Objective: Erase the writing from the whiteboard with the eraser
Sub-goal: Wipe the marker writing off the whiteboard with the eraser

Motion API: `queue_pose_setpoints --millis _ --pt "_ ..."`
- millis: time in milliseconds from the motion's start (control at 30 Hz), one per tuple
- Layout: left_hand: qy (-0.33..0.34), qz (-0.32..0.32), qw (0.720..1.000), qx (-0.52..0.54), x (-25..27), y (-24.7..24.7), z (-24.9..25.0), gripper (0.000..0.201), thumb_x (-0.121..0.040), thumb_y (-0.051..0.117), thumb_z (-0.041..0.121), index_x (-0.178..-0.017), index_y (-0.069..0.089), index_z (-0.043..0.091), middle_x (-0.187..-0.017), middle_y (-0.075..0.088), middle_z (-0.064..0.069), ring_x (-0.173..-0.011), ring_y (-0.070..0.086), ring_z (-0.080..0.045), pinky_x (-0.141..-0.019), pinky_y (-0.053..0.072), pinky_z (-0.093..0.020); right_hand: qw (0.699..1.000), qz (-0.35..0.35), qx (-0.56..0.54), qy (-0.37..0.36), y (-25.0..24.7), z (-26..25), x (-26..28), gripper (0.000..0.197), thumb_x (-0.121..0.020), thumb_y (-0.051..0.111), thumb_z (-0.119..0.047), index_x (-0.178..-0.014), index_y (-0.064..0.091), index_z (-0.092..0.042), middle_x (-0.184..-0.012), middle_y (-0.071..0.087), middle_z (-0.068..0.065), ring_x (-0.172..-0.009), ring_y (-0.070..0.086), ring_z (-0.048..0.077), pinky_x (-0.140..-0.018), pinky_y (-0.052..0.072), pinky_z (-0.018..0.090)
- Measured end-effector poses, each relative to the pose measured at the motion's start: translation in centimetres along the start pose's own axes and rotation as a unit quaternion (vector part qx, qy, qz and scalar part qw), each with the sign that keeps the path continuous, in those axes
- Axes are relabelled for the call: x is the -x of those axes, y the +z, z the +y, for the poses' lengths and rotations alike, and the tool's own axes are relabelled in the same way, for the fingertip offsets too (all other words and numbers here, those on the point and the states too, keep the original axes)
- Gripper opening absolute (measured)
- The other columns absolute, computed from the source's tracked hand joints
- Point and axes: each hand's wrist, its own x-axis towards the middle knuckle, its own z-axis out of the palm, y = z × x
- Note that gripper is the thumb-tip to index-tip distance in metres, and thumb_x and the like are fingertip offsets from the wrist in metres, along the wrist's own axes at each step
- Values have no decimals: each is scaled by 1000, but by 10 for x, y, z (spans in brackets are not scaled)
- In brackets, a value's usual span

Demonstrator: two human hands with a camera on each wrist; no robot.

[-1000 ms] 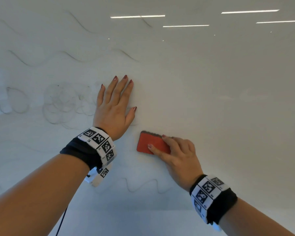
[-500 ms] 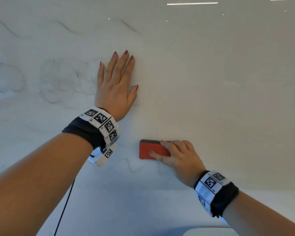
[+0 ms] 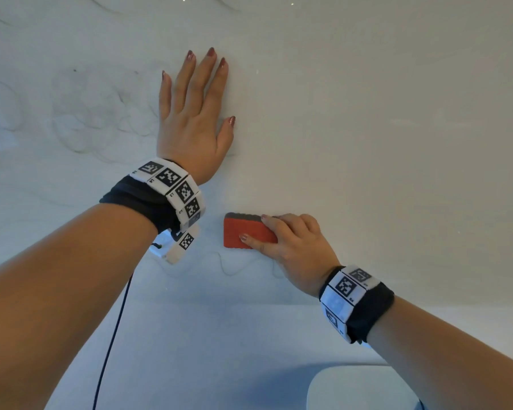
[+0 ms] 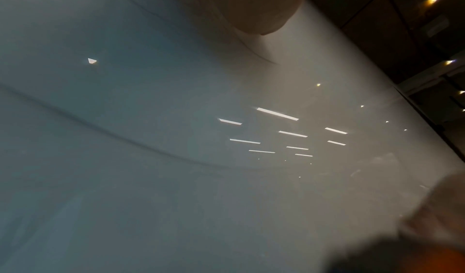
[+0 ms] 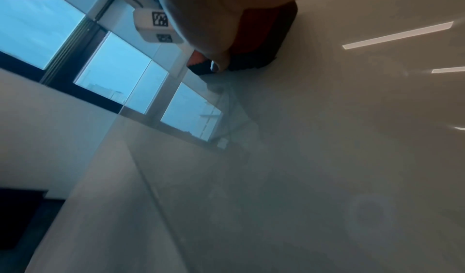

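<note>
A white whiteboard (image 3: 382,143) fills the head view. My right hand (image 3: 288,244) grips a red eraser (image 3: 240,232) with a dark felt edge and holds it against the board, low and centre. A faint wavy line (image 3: 234,269) runs just below the eraser. My left hand (image 3: 194,113) lies flat on the board, fingers straight, up and left of the eraser. Smudged grey scribbles (image 3: 95,113) sit left of that hand. In the right wrist view the eraser (image 5: 261,38) shows under my thumb, felt side on the board (image 5: 327,138).
A black cable (image 3: 113,335) hangs from my left wrist band. A pale rounded object (image 3: 359,389) sits at the bottom right. Faint wavy lines (image 3: 107,7) remain along the top of the board. Windows (image 5: 120,72) show left in the right wrist view.
My right hand slid the eraser down the board, close above the low wavy line. The head view tilted down; the left hand stayed flat on the board.
</note>
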Motion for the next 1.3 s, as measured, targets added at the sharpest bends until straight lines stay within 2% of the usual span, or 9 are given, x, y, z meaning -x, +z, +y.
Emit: queue_pose_setpoints --millis 267,433,500,600,733,967,1067,1200,1300 --pt "-13 15 999 26 6 4 11 60 -94 39 26 -149 20 11 -157 16 -6 -145 9 -25 -118 4 -47 995 -76 4 -65 5 8 56 56 -77 56 -14 -128 57 -39 -121 58 4 -101 47 24 -90 32 39" --pt "13 3 1000 27 25 10 16 60 -95 42 29 -148 22 11 -156 19 -6 -145 11 -25 -118 6 -46 998 39 -9 54 -10 27 34 56 -78 62 -13 -128 58 -38 -124 49 6 -102 48 28 -84 36 42" --pt "12 2 1000 28 33 10 16 61 -95 43 30 -148 22 11 -156 18 -7 -145 11 -25 -117 6 -47 996 61 -23 66 -11 21 19 53 -80 61 -13 -128 58 -37 -125 51 8 -102 49 29 -84 36 43" --pt "4 -12 1000 28 53 13 14 62 -95 44 33 -149 22 11 -156 17 -7 -145 10 -25 -117 7 -48 1000 7 -21 17 -5 7 14 58 -78 60 -14 -131 55 -37 -125 56 9 -104 48 28 -86 34 41" --pt "4 -49 999 21 82 21 12 64 -95 43 37 -149 18 14 -157 13 -6 -145 5 -24 -117 5 -48 992 -97 -10 -80 6 -11 36 56 -80 45 -17 -131 54 -36 -125 56 6 -104 48 28 -90 32 40" --pt "-5 -82 997 12 98 31 17 65 -95 40 40 -150 14 17 -158 7 -4 -146 1 -23 -117 2 -48 981 -145 16 -124 12 1 72 53 -79 44 -16 -125 59 -37 -121 58 3 -103 45 26 -91 30 39" --pt "-6 -82 997 7 99 33 17 66 -95 42 40 -150 14 17 -158 8 -4 -146 2 -23 -117 4 -49 987 -122 6 -103 10 11 82 56 -77 50 -14 -126 58 -38 -122 56 4 -103 46 26 -91 31 40" --pt "-4 -76 997 6 98 34 16 66 -94 42 41 -150 17 17 -158 11 -4 -145 4 -24 -117 6 -50 999 -26 -17 19 -2 26 67 57 -79 52 -14 -130 55 -39 -126 47 5 -106 47 28 -89 33 41" --pt "0 -67 998 4 98 35 16 66 -93 42 41 -149 19 17 -157 13 -4 -145 6 -24 -116 7 -50 1000 -8 -20 23 -3 19 42 59 -79 57 -13 -132 53 -39 -127 50 6 -106 48 29 -87 34 42"
